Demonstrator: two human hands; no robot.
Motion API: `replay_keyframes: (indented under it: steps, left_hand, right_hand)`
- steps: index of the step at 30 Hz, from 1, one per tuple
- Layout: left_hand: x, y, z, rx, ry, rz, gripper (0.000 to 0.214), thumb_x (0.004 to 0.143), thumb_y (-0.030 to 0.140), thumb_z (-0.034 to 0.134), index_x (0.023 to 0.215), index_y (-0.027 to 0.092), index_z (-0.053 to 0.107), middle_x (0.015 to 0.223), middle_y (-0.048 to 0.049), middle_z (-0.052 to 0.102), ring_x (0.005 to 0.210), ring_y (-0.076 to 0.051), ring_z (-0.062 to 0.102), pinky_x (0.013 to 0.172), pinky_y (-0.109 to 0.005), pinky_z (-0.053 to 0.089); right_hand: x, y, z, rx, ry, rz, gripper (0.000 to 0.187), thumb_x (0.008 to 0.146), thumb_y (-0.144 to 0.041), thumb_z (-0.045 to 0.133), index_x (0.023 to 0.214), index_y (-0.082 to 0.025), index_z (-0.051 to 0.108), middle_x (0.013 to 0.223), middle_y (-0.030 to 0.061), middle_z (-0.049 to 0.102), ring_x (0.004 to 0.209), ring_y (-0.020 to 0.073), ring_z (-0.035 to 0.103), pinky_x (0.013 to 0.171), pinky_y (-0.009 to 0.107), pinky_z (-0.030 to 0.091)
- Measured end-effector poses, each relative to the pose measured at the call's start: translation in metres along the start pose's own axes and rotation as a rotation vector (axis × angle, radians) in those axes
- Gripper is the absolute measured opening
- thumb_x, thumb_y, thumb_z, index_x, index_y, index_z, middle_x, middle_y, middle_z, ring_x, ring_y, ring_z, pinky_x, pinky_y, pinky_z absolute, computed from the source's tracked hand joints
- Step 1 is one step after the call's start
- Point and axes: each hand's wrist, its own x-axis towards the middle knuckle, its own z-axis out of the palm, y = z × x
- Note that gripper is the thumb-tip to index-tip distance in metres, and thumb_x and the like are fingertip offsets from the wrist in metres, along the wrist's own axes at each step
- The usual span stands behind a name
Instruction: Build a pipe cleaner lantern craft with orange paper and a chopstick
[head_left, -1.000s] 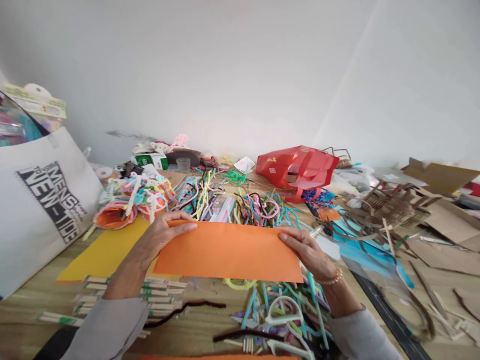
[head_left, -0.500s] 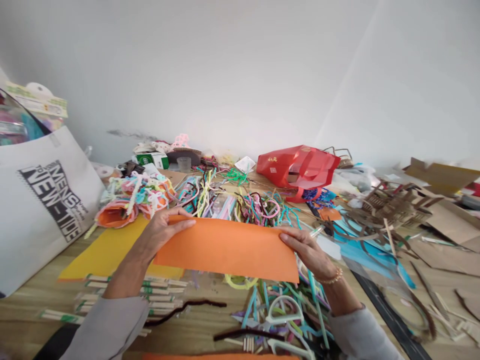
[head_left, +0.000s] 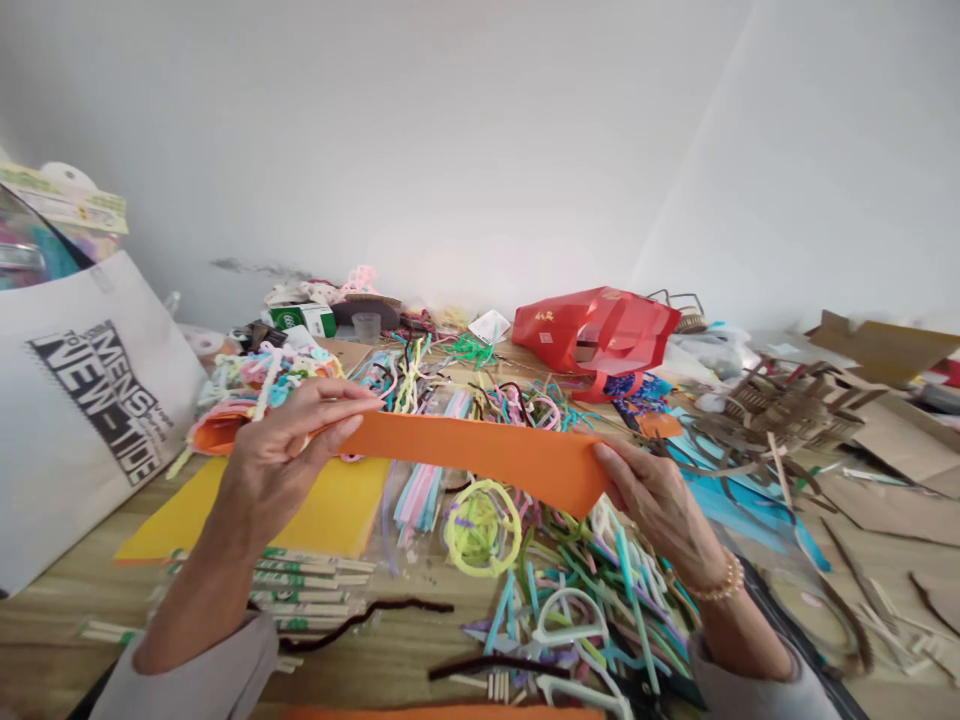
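Note:
An orange sheet [head_left: 480, 452], perhaps paper or felt, is stretched between my two hands above the table and looks like a narrow band. My left hand [head_left: 304, 430] pinches its left end between thumb and fingers. At the other end, my right hand [head_left: 645, 490] grips the corner; a beaded bracelet is on that wrist. Beneath the sheet lie a yellow-green ring of pipe cleaner [head_left: 482, 528] and a heap of coloured pipe cleaners [head_left: 600, 580]. Scissors with pale green handles [head_left: 570, 615] rest among them. Yellow sheets [head_left: 337, 505] lie below my left hand.
A white printed bag [head_left: 97, 400] stands at the left. Farther back are a red bag [head_left: 592, 325] and bundled pipe cleaners [head_left: 412, 375]. Packs of wooden sticks [head_left: 315, 580] lie at the front left; brown basket-like pieces [head_left: 795, 400] and cardboard [head_left: 892, 430] are on the right.
The orange sheet has gone from a broad face to a narrower band, raised slightly and tilted. My left hand has moved up a little and my right hand to the right, uncovering the yellow-green ring.

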Motion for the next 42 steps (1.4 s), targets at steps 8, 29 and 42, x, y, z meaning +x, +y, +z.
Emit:
replay_keyframes:
  steps: [8,29,42]
  left_hand:
    - [-0.004,0.009,0.01,0.017,0.063,0.177,0.023,0.088,0.021,0.055,0.098,0.031,0.072,0.111,0.0012,0.064,0.107,-0.02,0.058,0.094,-0.033,0.046]
    - [-0.045,-0.038,0.046,-0.064,0.028,-0.523,0.073,0.078,0.053,0.061,0.139,0.018,0.043,0.065,0.0033,0.055,0.064,-0.015,0.056,0.071,-0.028,0.051]
    - [-0.062,-0.07,0.044,-0.151,-0.325,-0.581,0.057,0.076,0.048,0.06,0.122,0.015,0.062,0.062,0.0016,0.053,0.057,-0.015,0.051,0.057,-0.025,0.046]
  right_hand:
    - [-0.002,0.0,-0.009,0.086,-0.093,0.066,0.054,0.091,-0.058,0.041,0.119,-0.019,0.065,0.04,-0.0022,0.051,0.033,0.0127,0.045,0.039,0.024,0.036]
    - [0.005,0.039,0.01,0.761,-0.174,0.17,0.03,0.078,-0.042,0.071,0.1,-0.023,0.074,0.103,0.0089,0.07,0.091,0.0212,0.063,0.064,0.026,0.054]
    - [0.008,0.051,0.008,0.817,-0.165,0.231,0.024,0.075,-0.038,0.074,0.091,-0.021,0.075,0.09,0.0064,0.07,0.082,0.0183,0.063,0.06,0.024,0.051]
